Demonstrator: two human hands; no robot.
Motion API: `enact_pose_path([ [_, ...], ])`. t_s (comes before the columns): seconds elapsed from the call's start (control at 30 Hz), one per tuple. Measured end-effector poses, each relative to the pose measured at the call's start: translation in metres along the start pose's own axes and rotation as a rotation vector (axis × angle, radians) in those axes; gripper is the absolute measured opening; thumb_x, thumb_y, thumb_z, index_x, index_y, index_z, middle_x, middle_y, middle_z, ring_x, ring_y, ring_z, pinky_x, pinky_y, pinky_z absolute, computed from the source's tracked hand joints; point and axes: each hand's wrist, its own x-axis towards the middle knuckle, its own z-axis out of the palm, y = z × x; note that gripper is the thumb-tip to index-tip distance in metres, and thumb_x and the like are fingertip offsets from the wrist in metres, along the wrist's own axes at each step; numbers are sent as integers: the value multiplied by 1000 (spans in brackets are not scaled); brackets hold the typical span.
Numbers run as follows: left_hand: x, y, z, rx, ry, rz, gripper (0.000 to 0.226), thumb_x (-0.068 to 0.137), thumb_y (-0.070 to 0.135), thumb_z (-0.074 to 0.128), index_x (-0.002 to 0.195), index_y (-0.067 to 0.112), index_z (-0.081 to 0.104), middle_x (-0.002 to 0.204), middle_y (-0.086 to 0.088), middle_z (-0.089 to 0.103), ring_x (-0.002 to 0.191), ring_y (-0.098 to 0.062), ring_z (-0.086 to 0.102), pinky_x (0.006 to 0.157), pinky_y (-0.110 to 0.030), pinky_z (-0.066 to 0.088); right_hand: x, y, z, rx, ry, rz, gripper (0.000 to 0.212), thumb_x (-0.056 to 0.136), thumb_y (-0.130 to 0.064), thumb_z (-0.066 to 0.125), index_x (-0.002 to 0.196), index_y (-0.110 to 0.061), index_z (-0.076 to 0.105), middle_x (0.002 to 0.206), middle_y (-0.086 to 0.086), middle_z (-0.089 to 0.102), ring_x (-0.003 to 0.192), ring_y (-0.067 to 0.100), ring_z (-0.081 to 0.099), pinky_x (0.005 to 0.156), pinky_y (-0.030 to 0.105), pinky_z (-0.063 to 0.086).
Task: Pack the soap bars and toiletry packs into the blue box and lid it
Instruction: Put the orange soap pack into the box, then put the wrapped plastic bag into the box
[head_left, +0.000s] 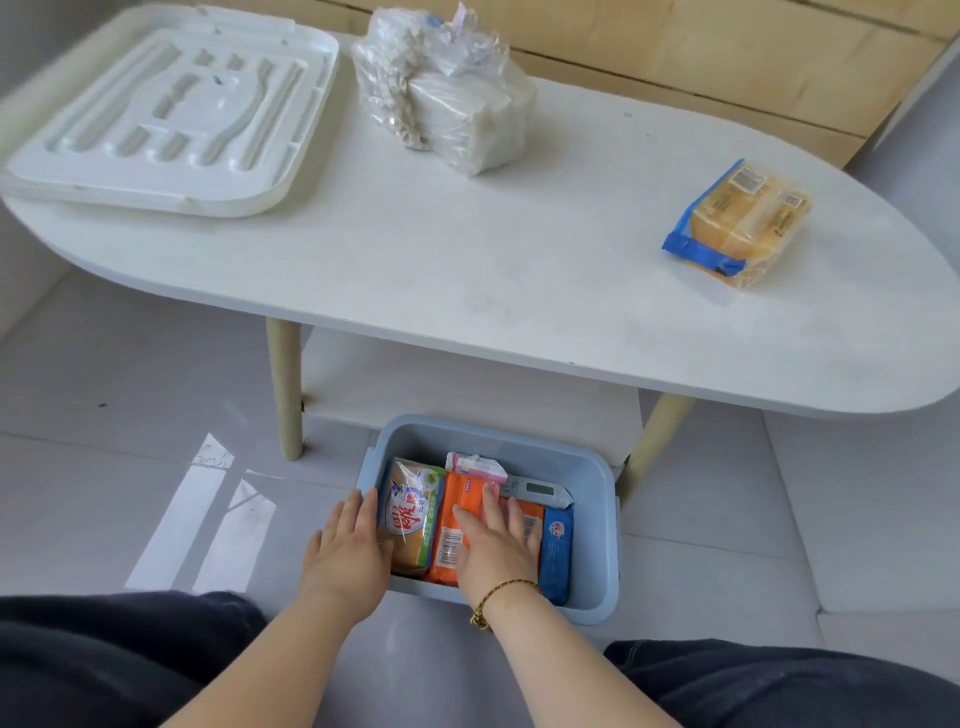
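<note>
The white lid (171, 109) lay at ten o'clock on the desk (467, 249), well apart from the blue box (597, 519), which sat on the floor at six o'clock, so the person would have to reach up and across for it, and it looked broad enough to knock the clear bag of white packs (447, 98) at twelve o'clock. Both hands were spread flat and gripped nothing: the left hand (350, 551) lay over the box's left wall against the yellow soap pack (410, 519), and the right hand (501, 540) pressed on the orange pack (449, 535), with a blue pack (556, 551) just beside it. The packs stood crowded on edge, so pressing might tip or crumple them, or leave them proud of the rim and stop the lid seating. At two o'clock the blue-wrapped soap bars (737, 223) lay unpacked near the desk's edge; room for them looked tight.
</note>
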Motion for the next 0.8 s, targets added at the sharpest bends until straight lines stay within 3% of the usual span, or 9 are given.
enact_pose_path([
  [0.07, -6, 5, -11, -27, 72, 45, 57, 99, 28, 28, 146, 17, -1, 157, -4, 2, 144, -22, 5, 116, -35, 11, -10, -4, -11, 51, 101, -28, 51, 96, -24, 37, 144, -36, 21, 158, -5, -3, 145, 25, -4, 117, 48, -2],
  [0.17, -23, 22, -36, -157, 257, 172, 49, 96, 17, 37, 143, 15, 22, 154, -5, 20, 140, -23, 21, 113, -33, 20, -32, -19, -40, 173, 258, -122, 45, 96, -23, 37, 140, -30, 33, 153, -6, 26, 140, 18, 19, 117, 36, 16],
  [0.3, -51, 43, -77, -257, 667, 452, 36, 85, 12, 39, 109, -1, 62, 119, -23, 61, 115, -42, 54, 95, -47, 45, -68, -37, -85, 331, 452, -282, 37, 95, -18, 42, 132, -18, 47, 129, 1, 56, 122, 15, 46, 99, 22, 37],
  [0.4, -64, 48, -112, -269, 850, 538, 42, 81, 16, 32, 104, -1, 63, 116, -23, 62, 114, -44, 53, 97, -38, 34, -93, -47, -122, 457, 731, -313, 30, 89, -9, 49, 118, -10, 57, 92, 5, 69, 89, 23, 62, 70, 15, 36],
  [0.5, -59, 43, -144, -210, 918, 517, 43, 84, 18, 35, 114, 0, 59, 126, -24, 56, 124, -44, 45, 104, -49, 31, -101, -57, -166, 532, 881, -317, 25, 85, -5, 54, 110, -5, 57, 65, -6, 54, 67, 23, 54, 61, 22, 32],
  [0.57, -50, 34, -166, -167, 915, 457, 39, 89, 18, 46, 126, 3, 51, 138, -21, 46, 134, -40, 33, 111, -51, 19, -94, -66, -197, 453, 884, -359, 32, 84, -7, 55, 116, -5, 55, 80, 2, 57, 82, 24, 53, 67, 22, 30],
  [0.63, -35, 23, -186, -116, 832, 414, 46, 94, 23, 46, 138, 12, 36, 151, -12, 29, 142, -29, 15, 114, -43, 4, -78, -75, -227, 276, 855, -368, 45, 85, -15, 58, 129, -8, 47, 114, 11, 55, 111, 29, 46, 86, 22, 30],
  [0.7, -25, 14, -193, -27, 743, 400, 52, 95, 41, 32, 142, 20, 27, 155, -4, 17, 144, -22, 5, 114, -38, -3, -63, -83, -254, 179, 786, -353, 66, 84, -24, 62, 141, -17, 31, 138, 11, 38, 128, 28, 34, 102, 27, 28],
  [0.8, -17, 12, -192, 28, 715, 405, 76, 77, 57, 2, 142, 25, 27, 155, 0, 16, 144, -22, 4, 111, -36, -7, -33, -104, -291, 201, 717, -292, 99, 76, -34, 70, 148, -25, 2, 154, 8, 13, 140, 26, 20, 110, 37, 27],
])
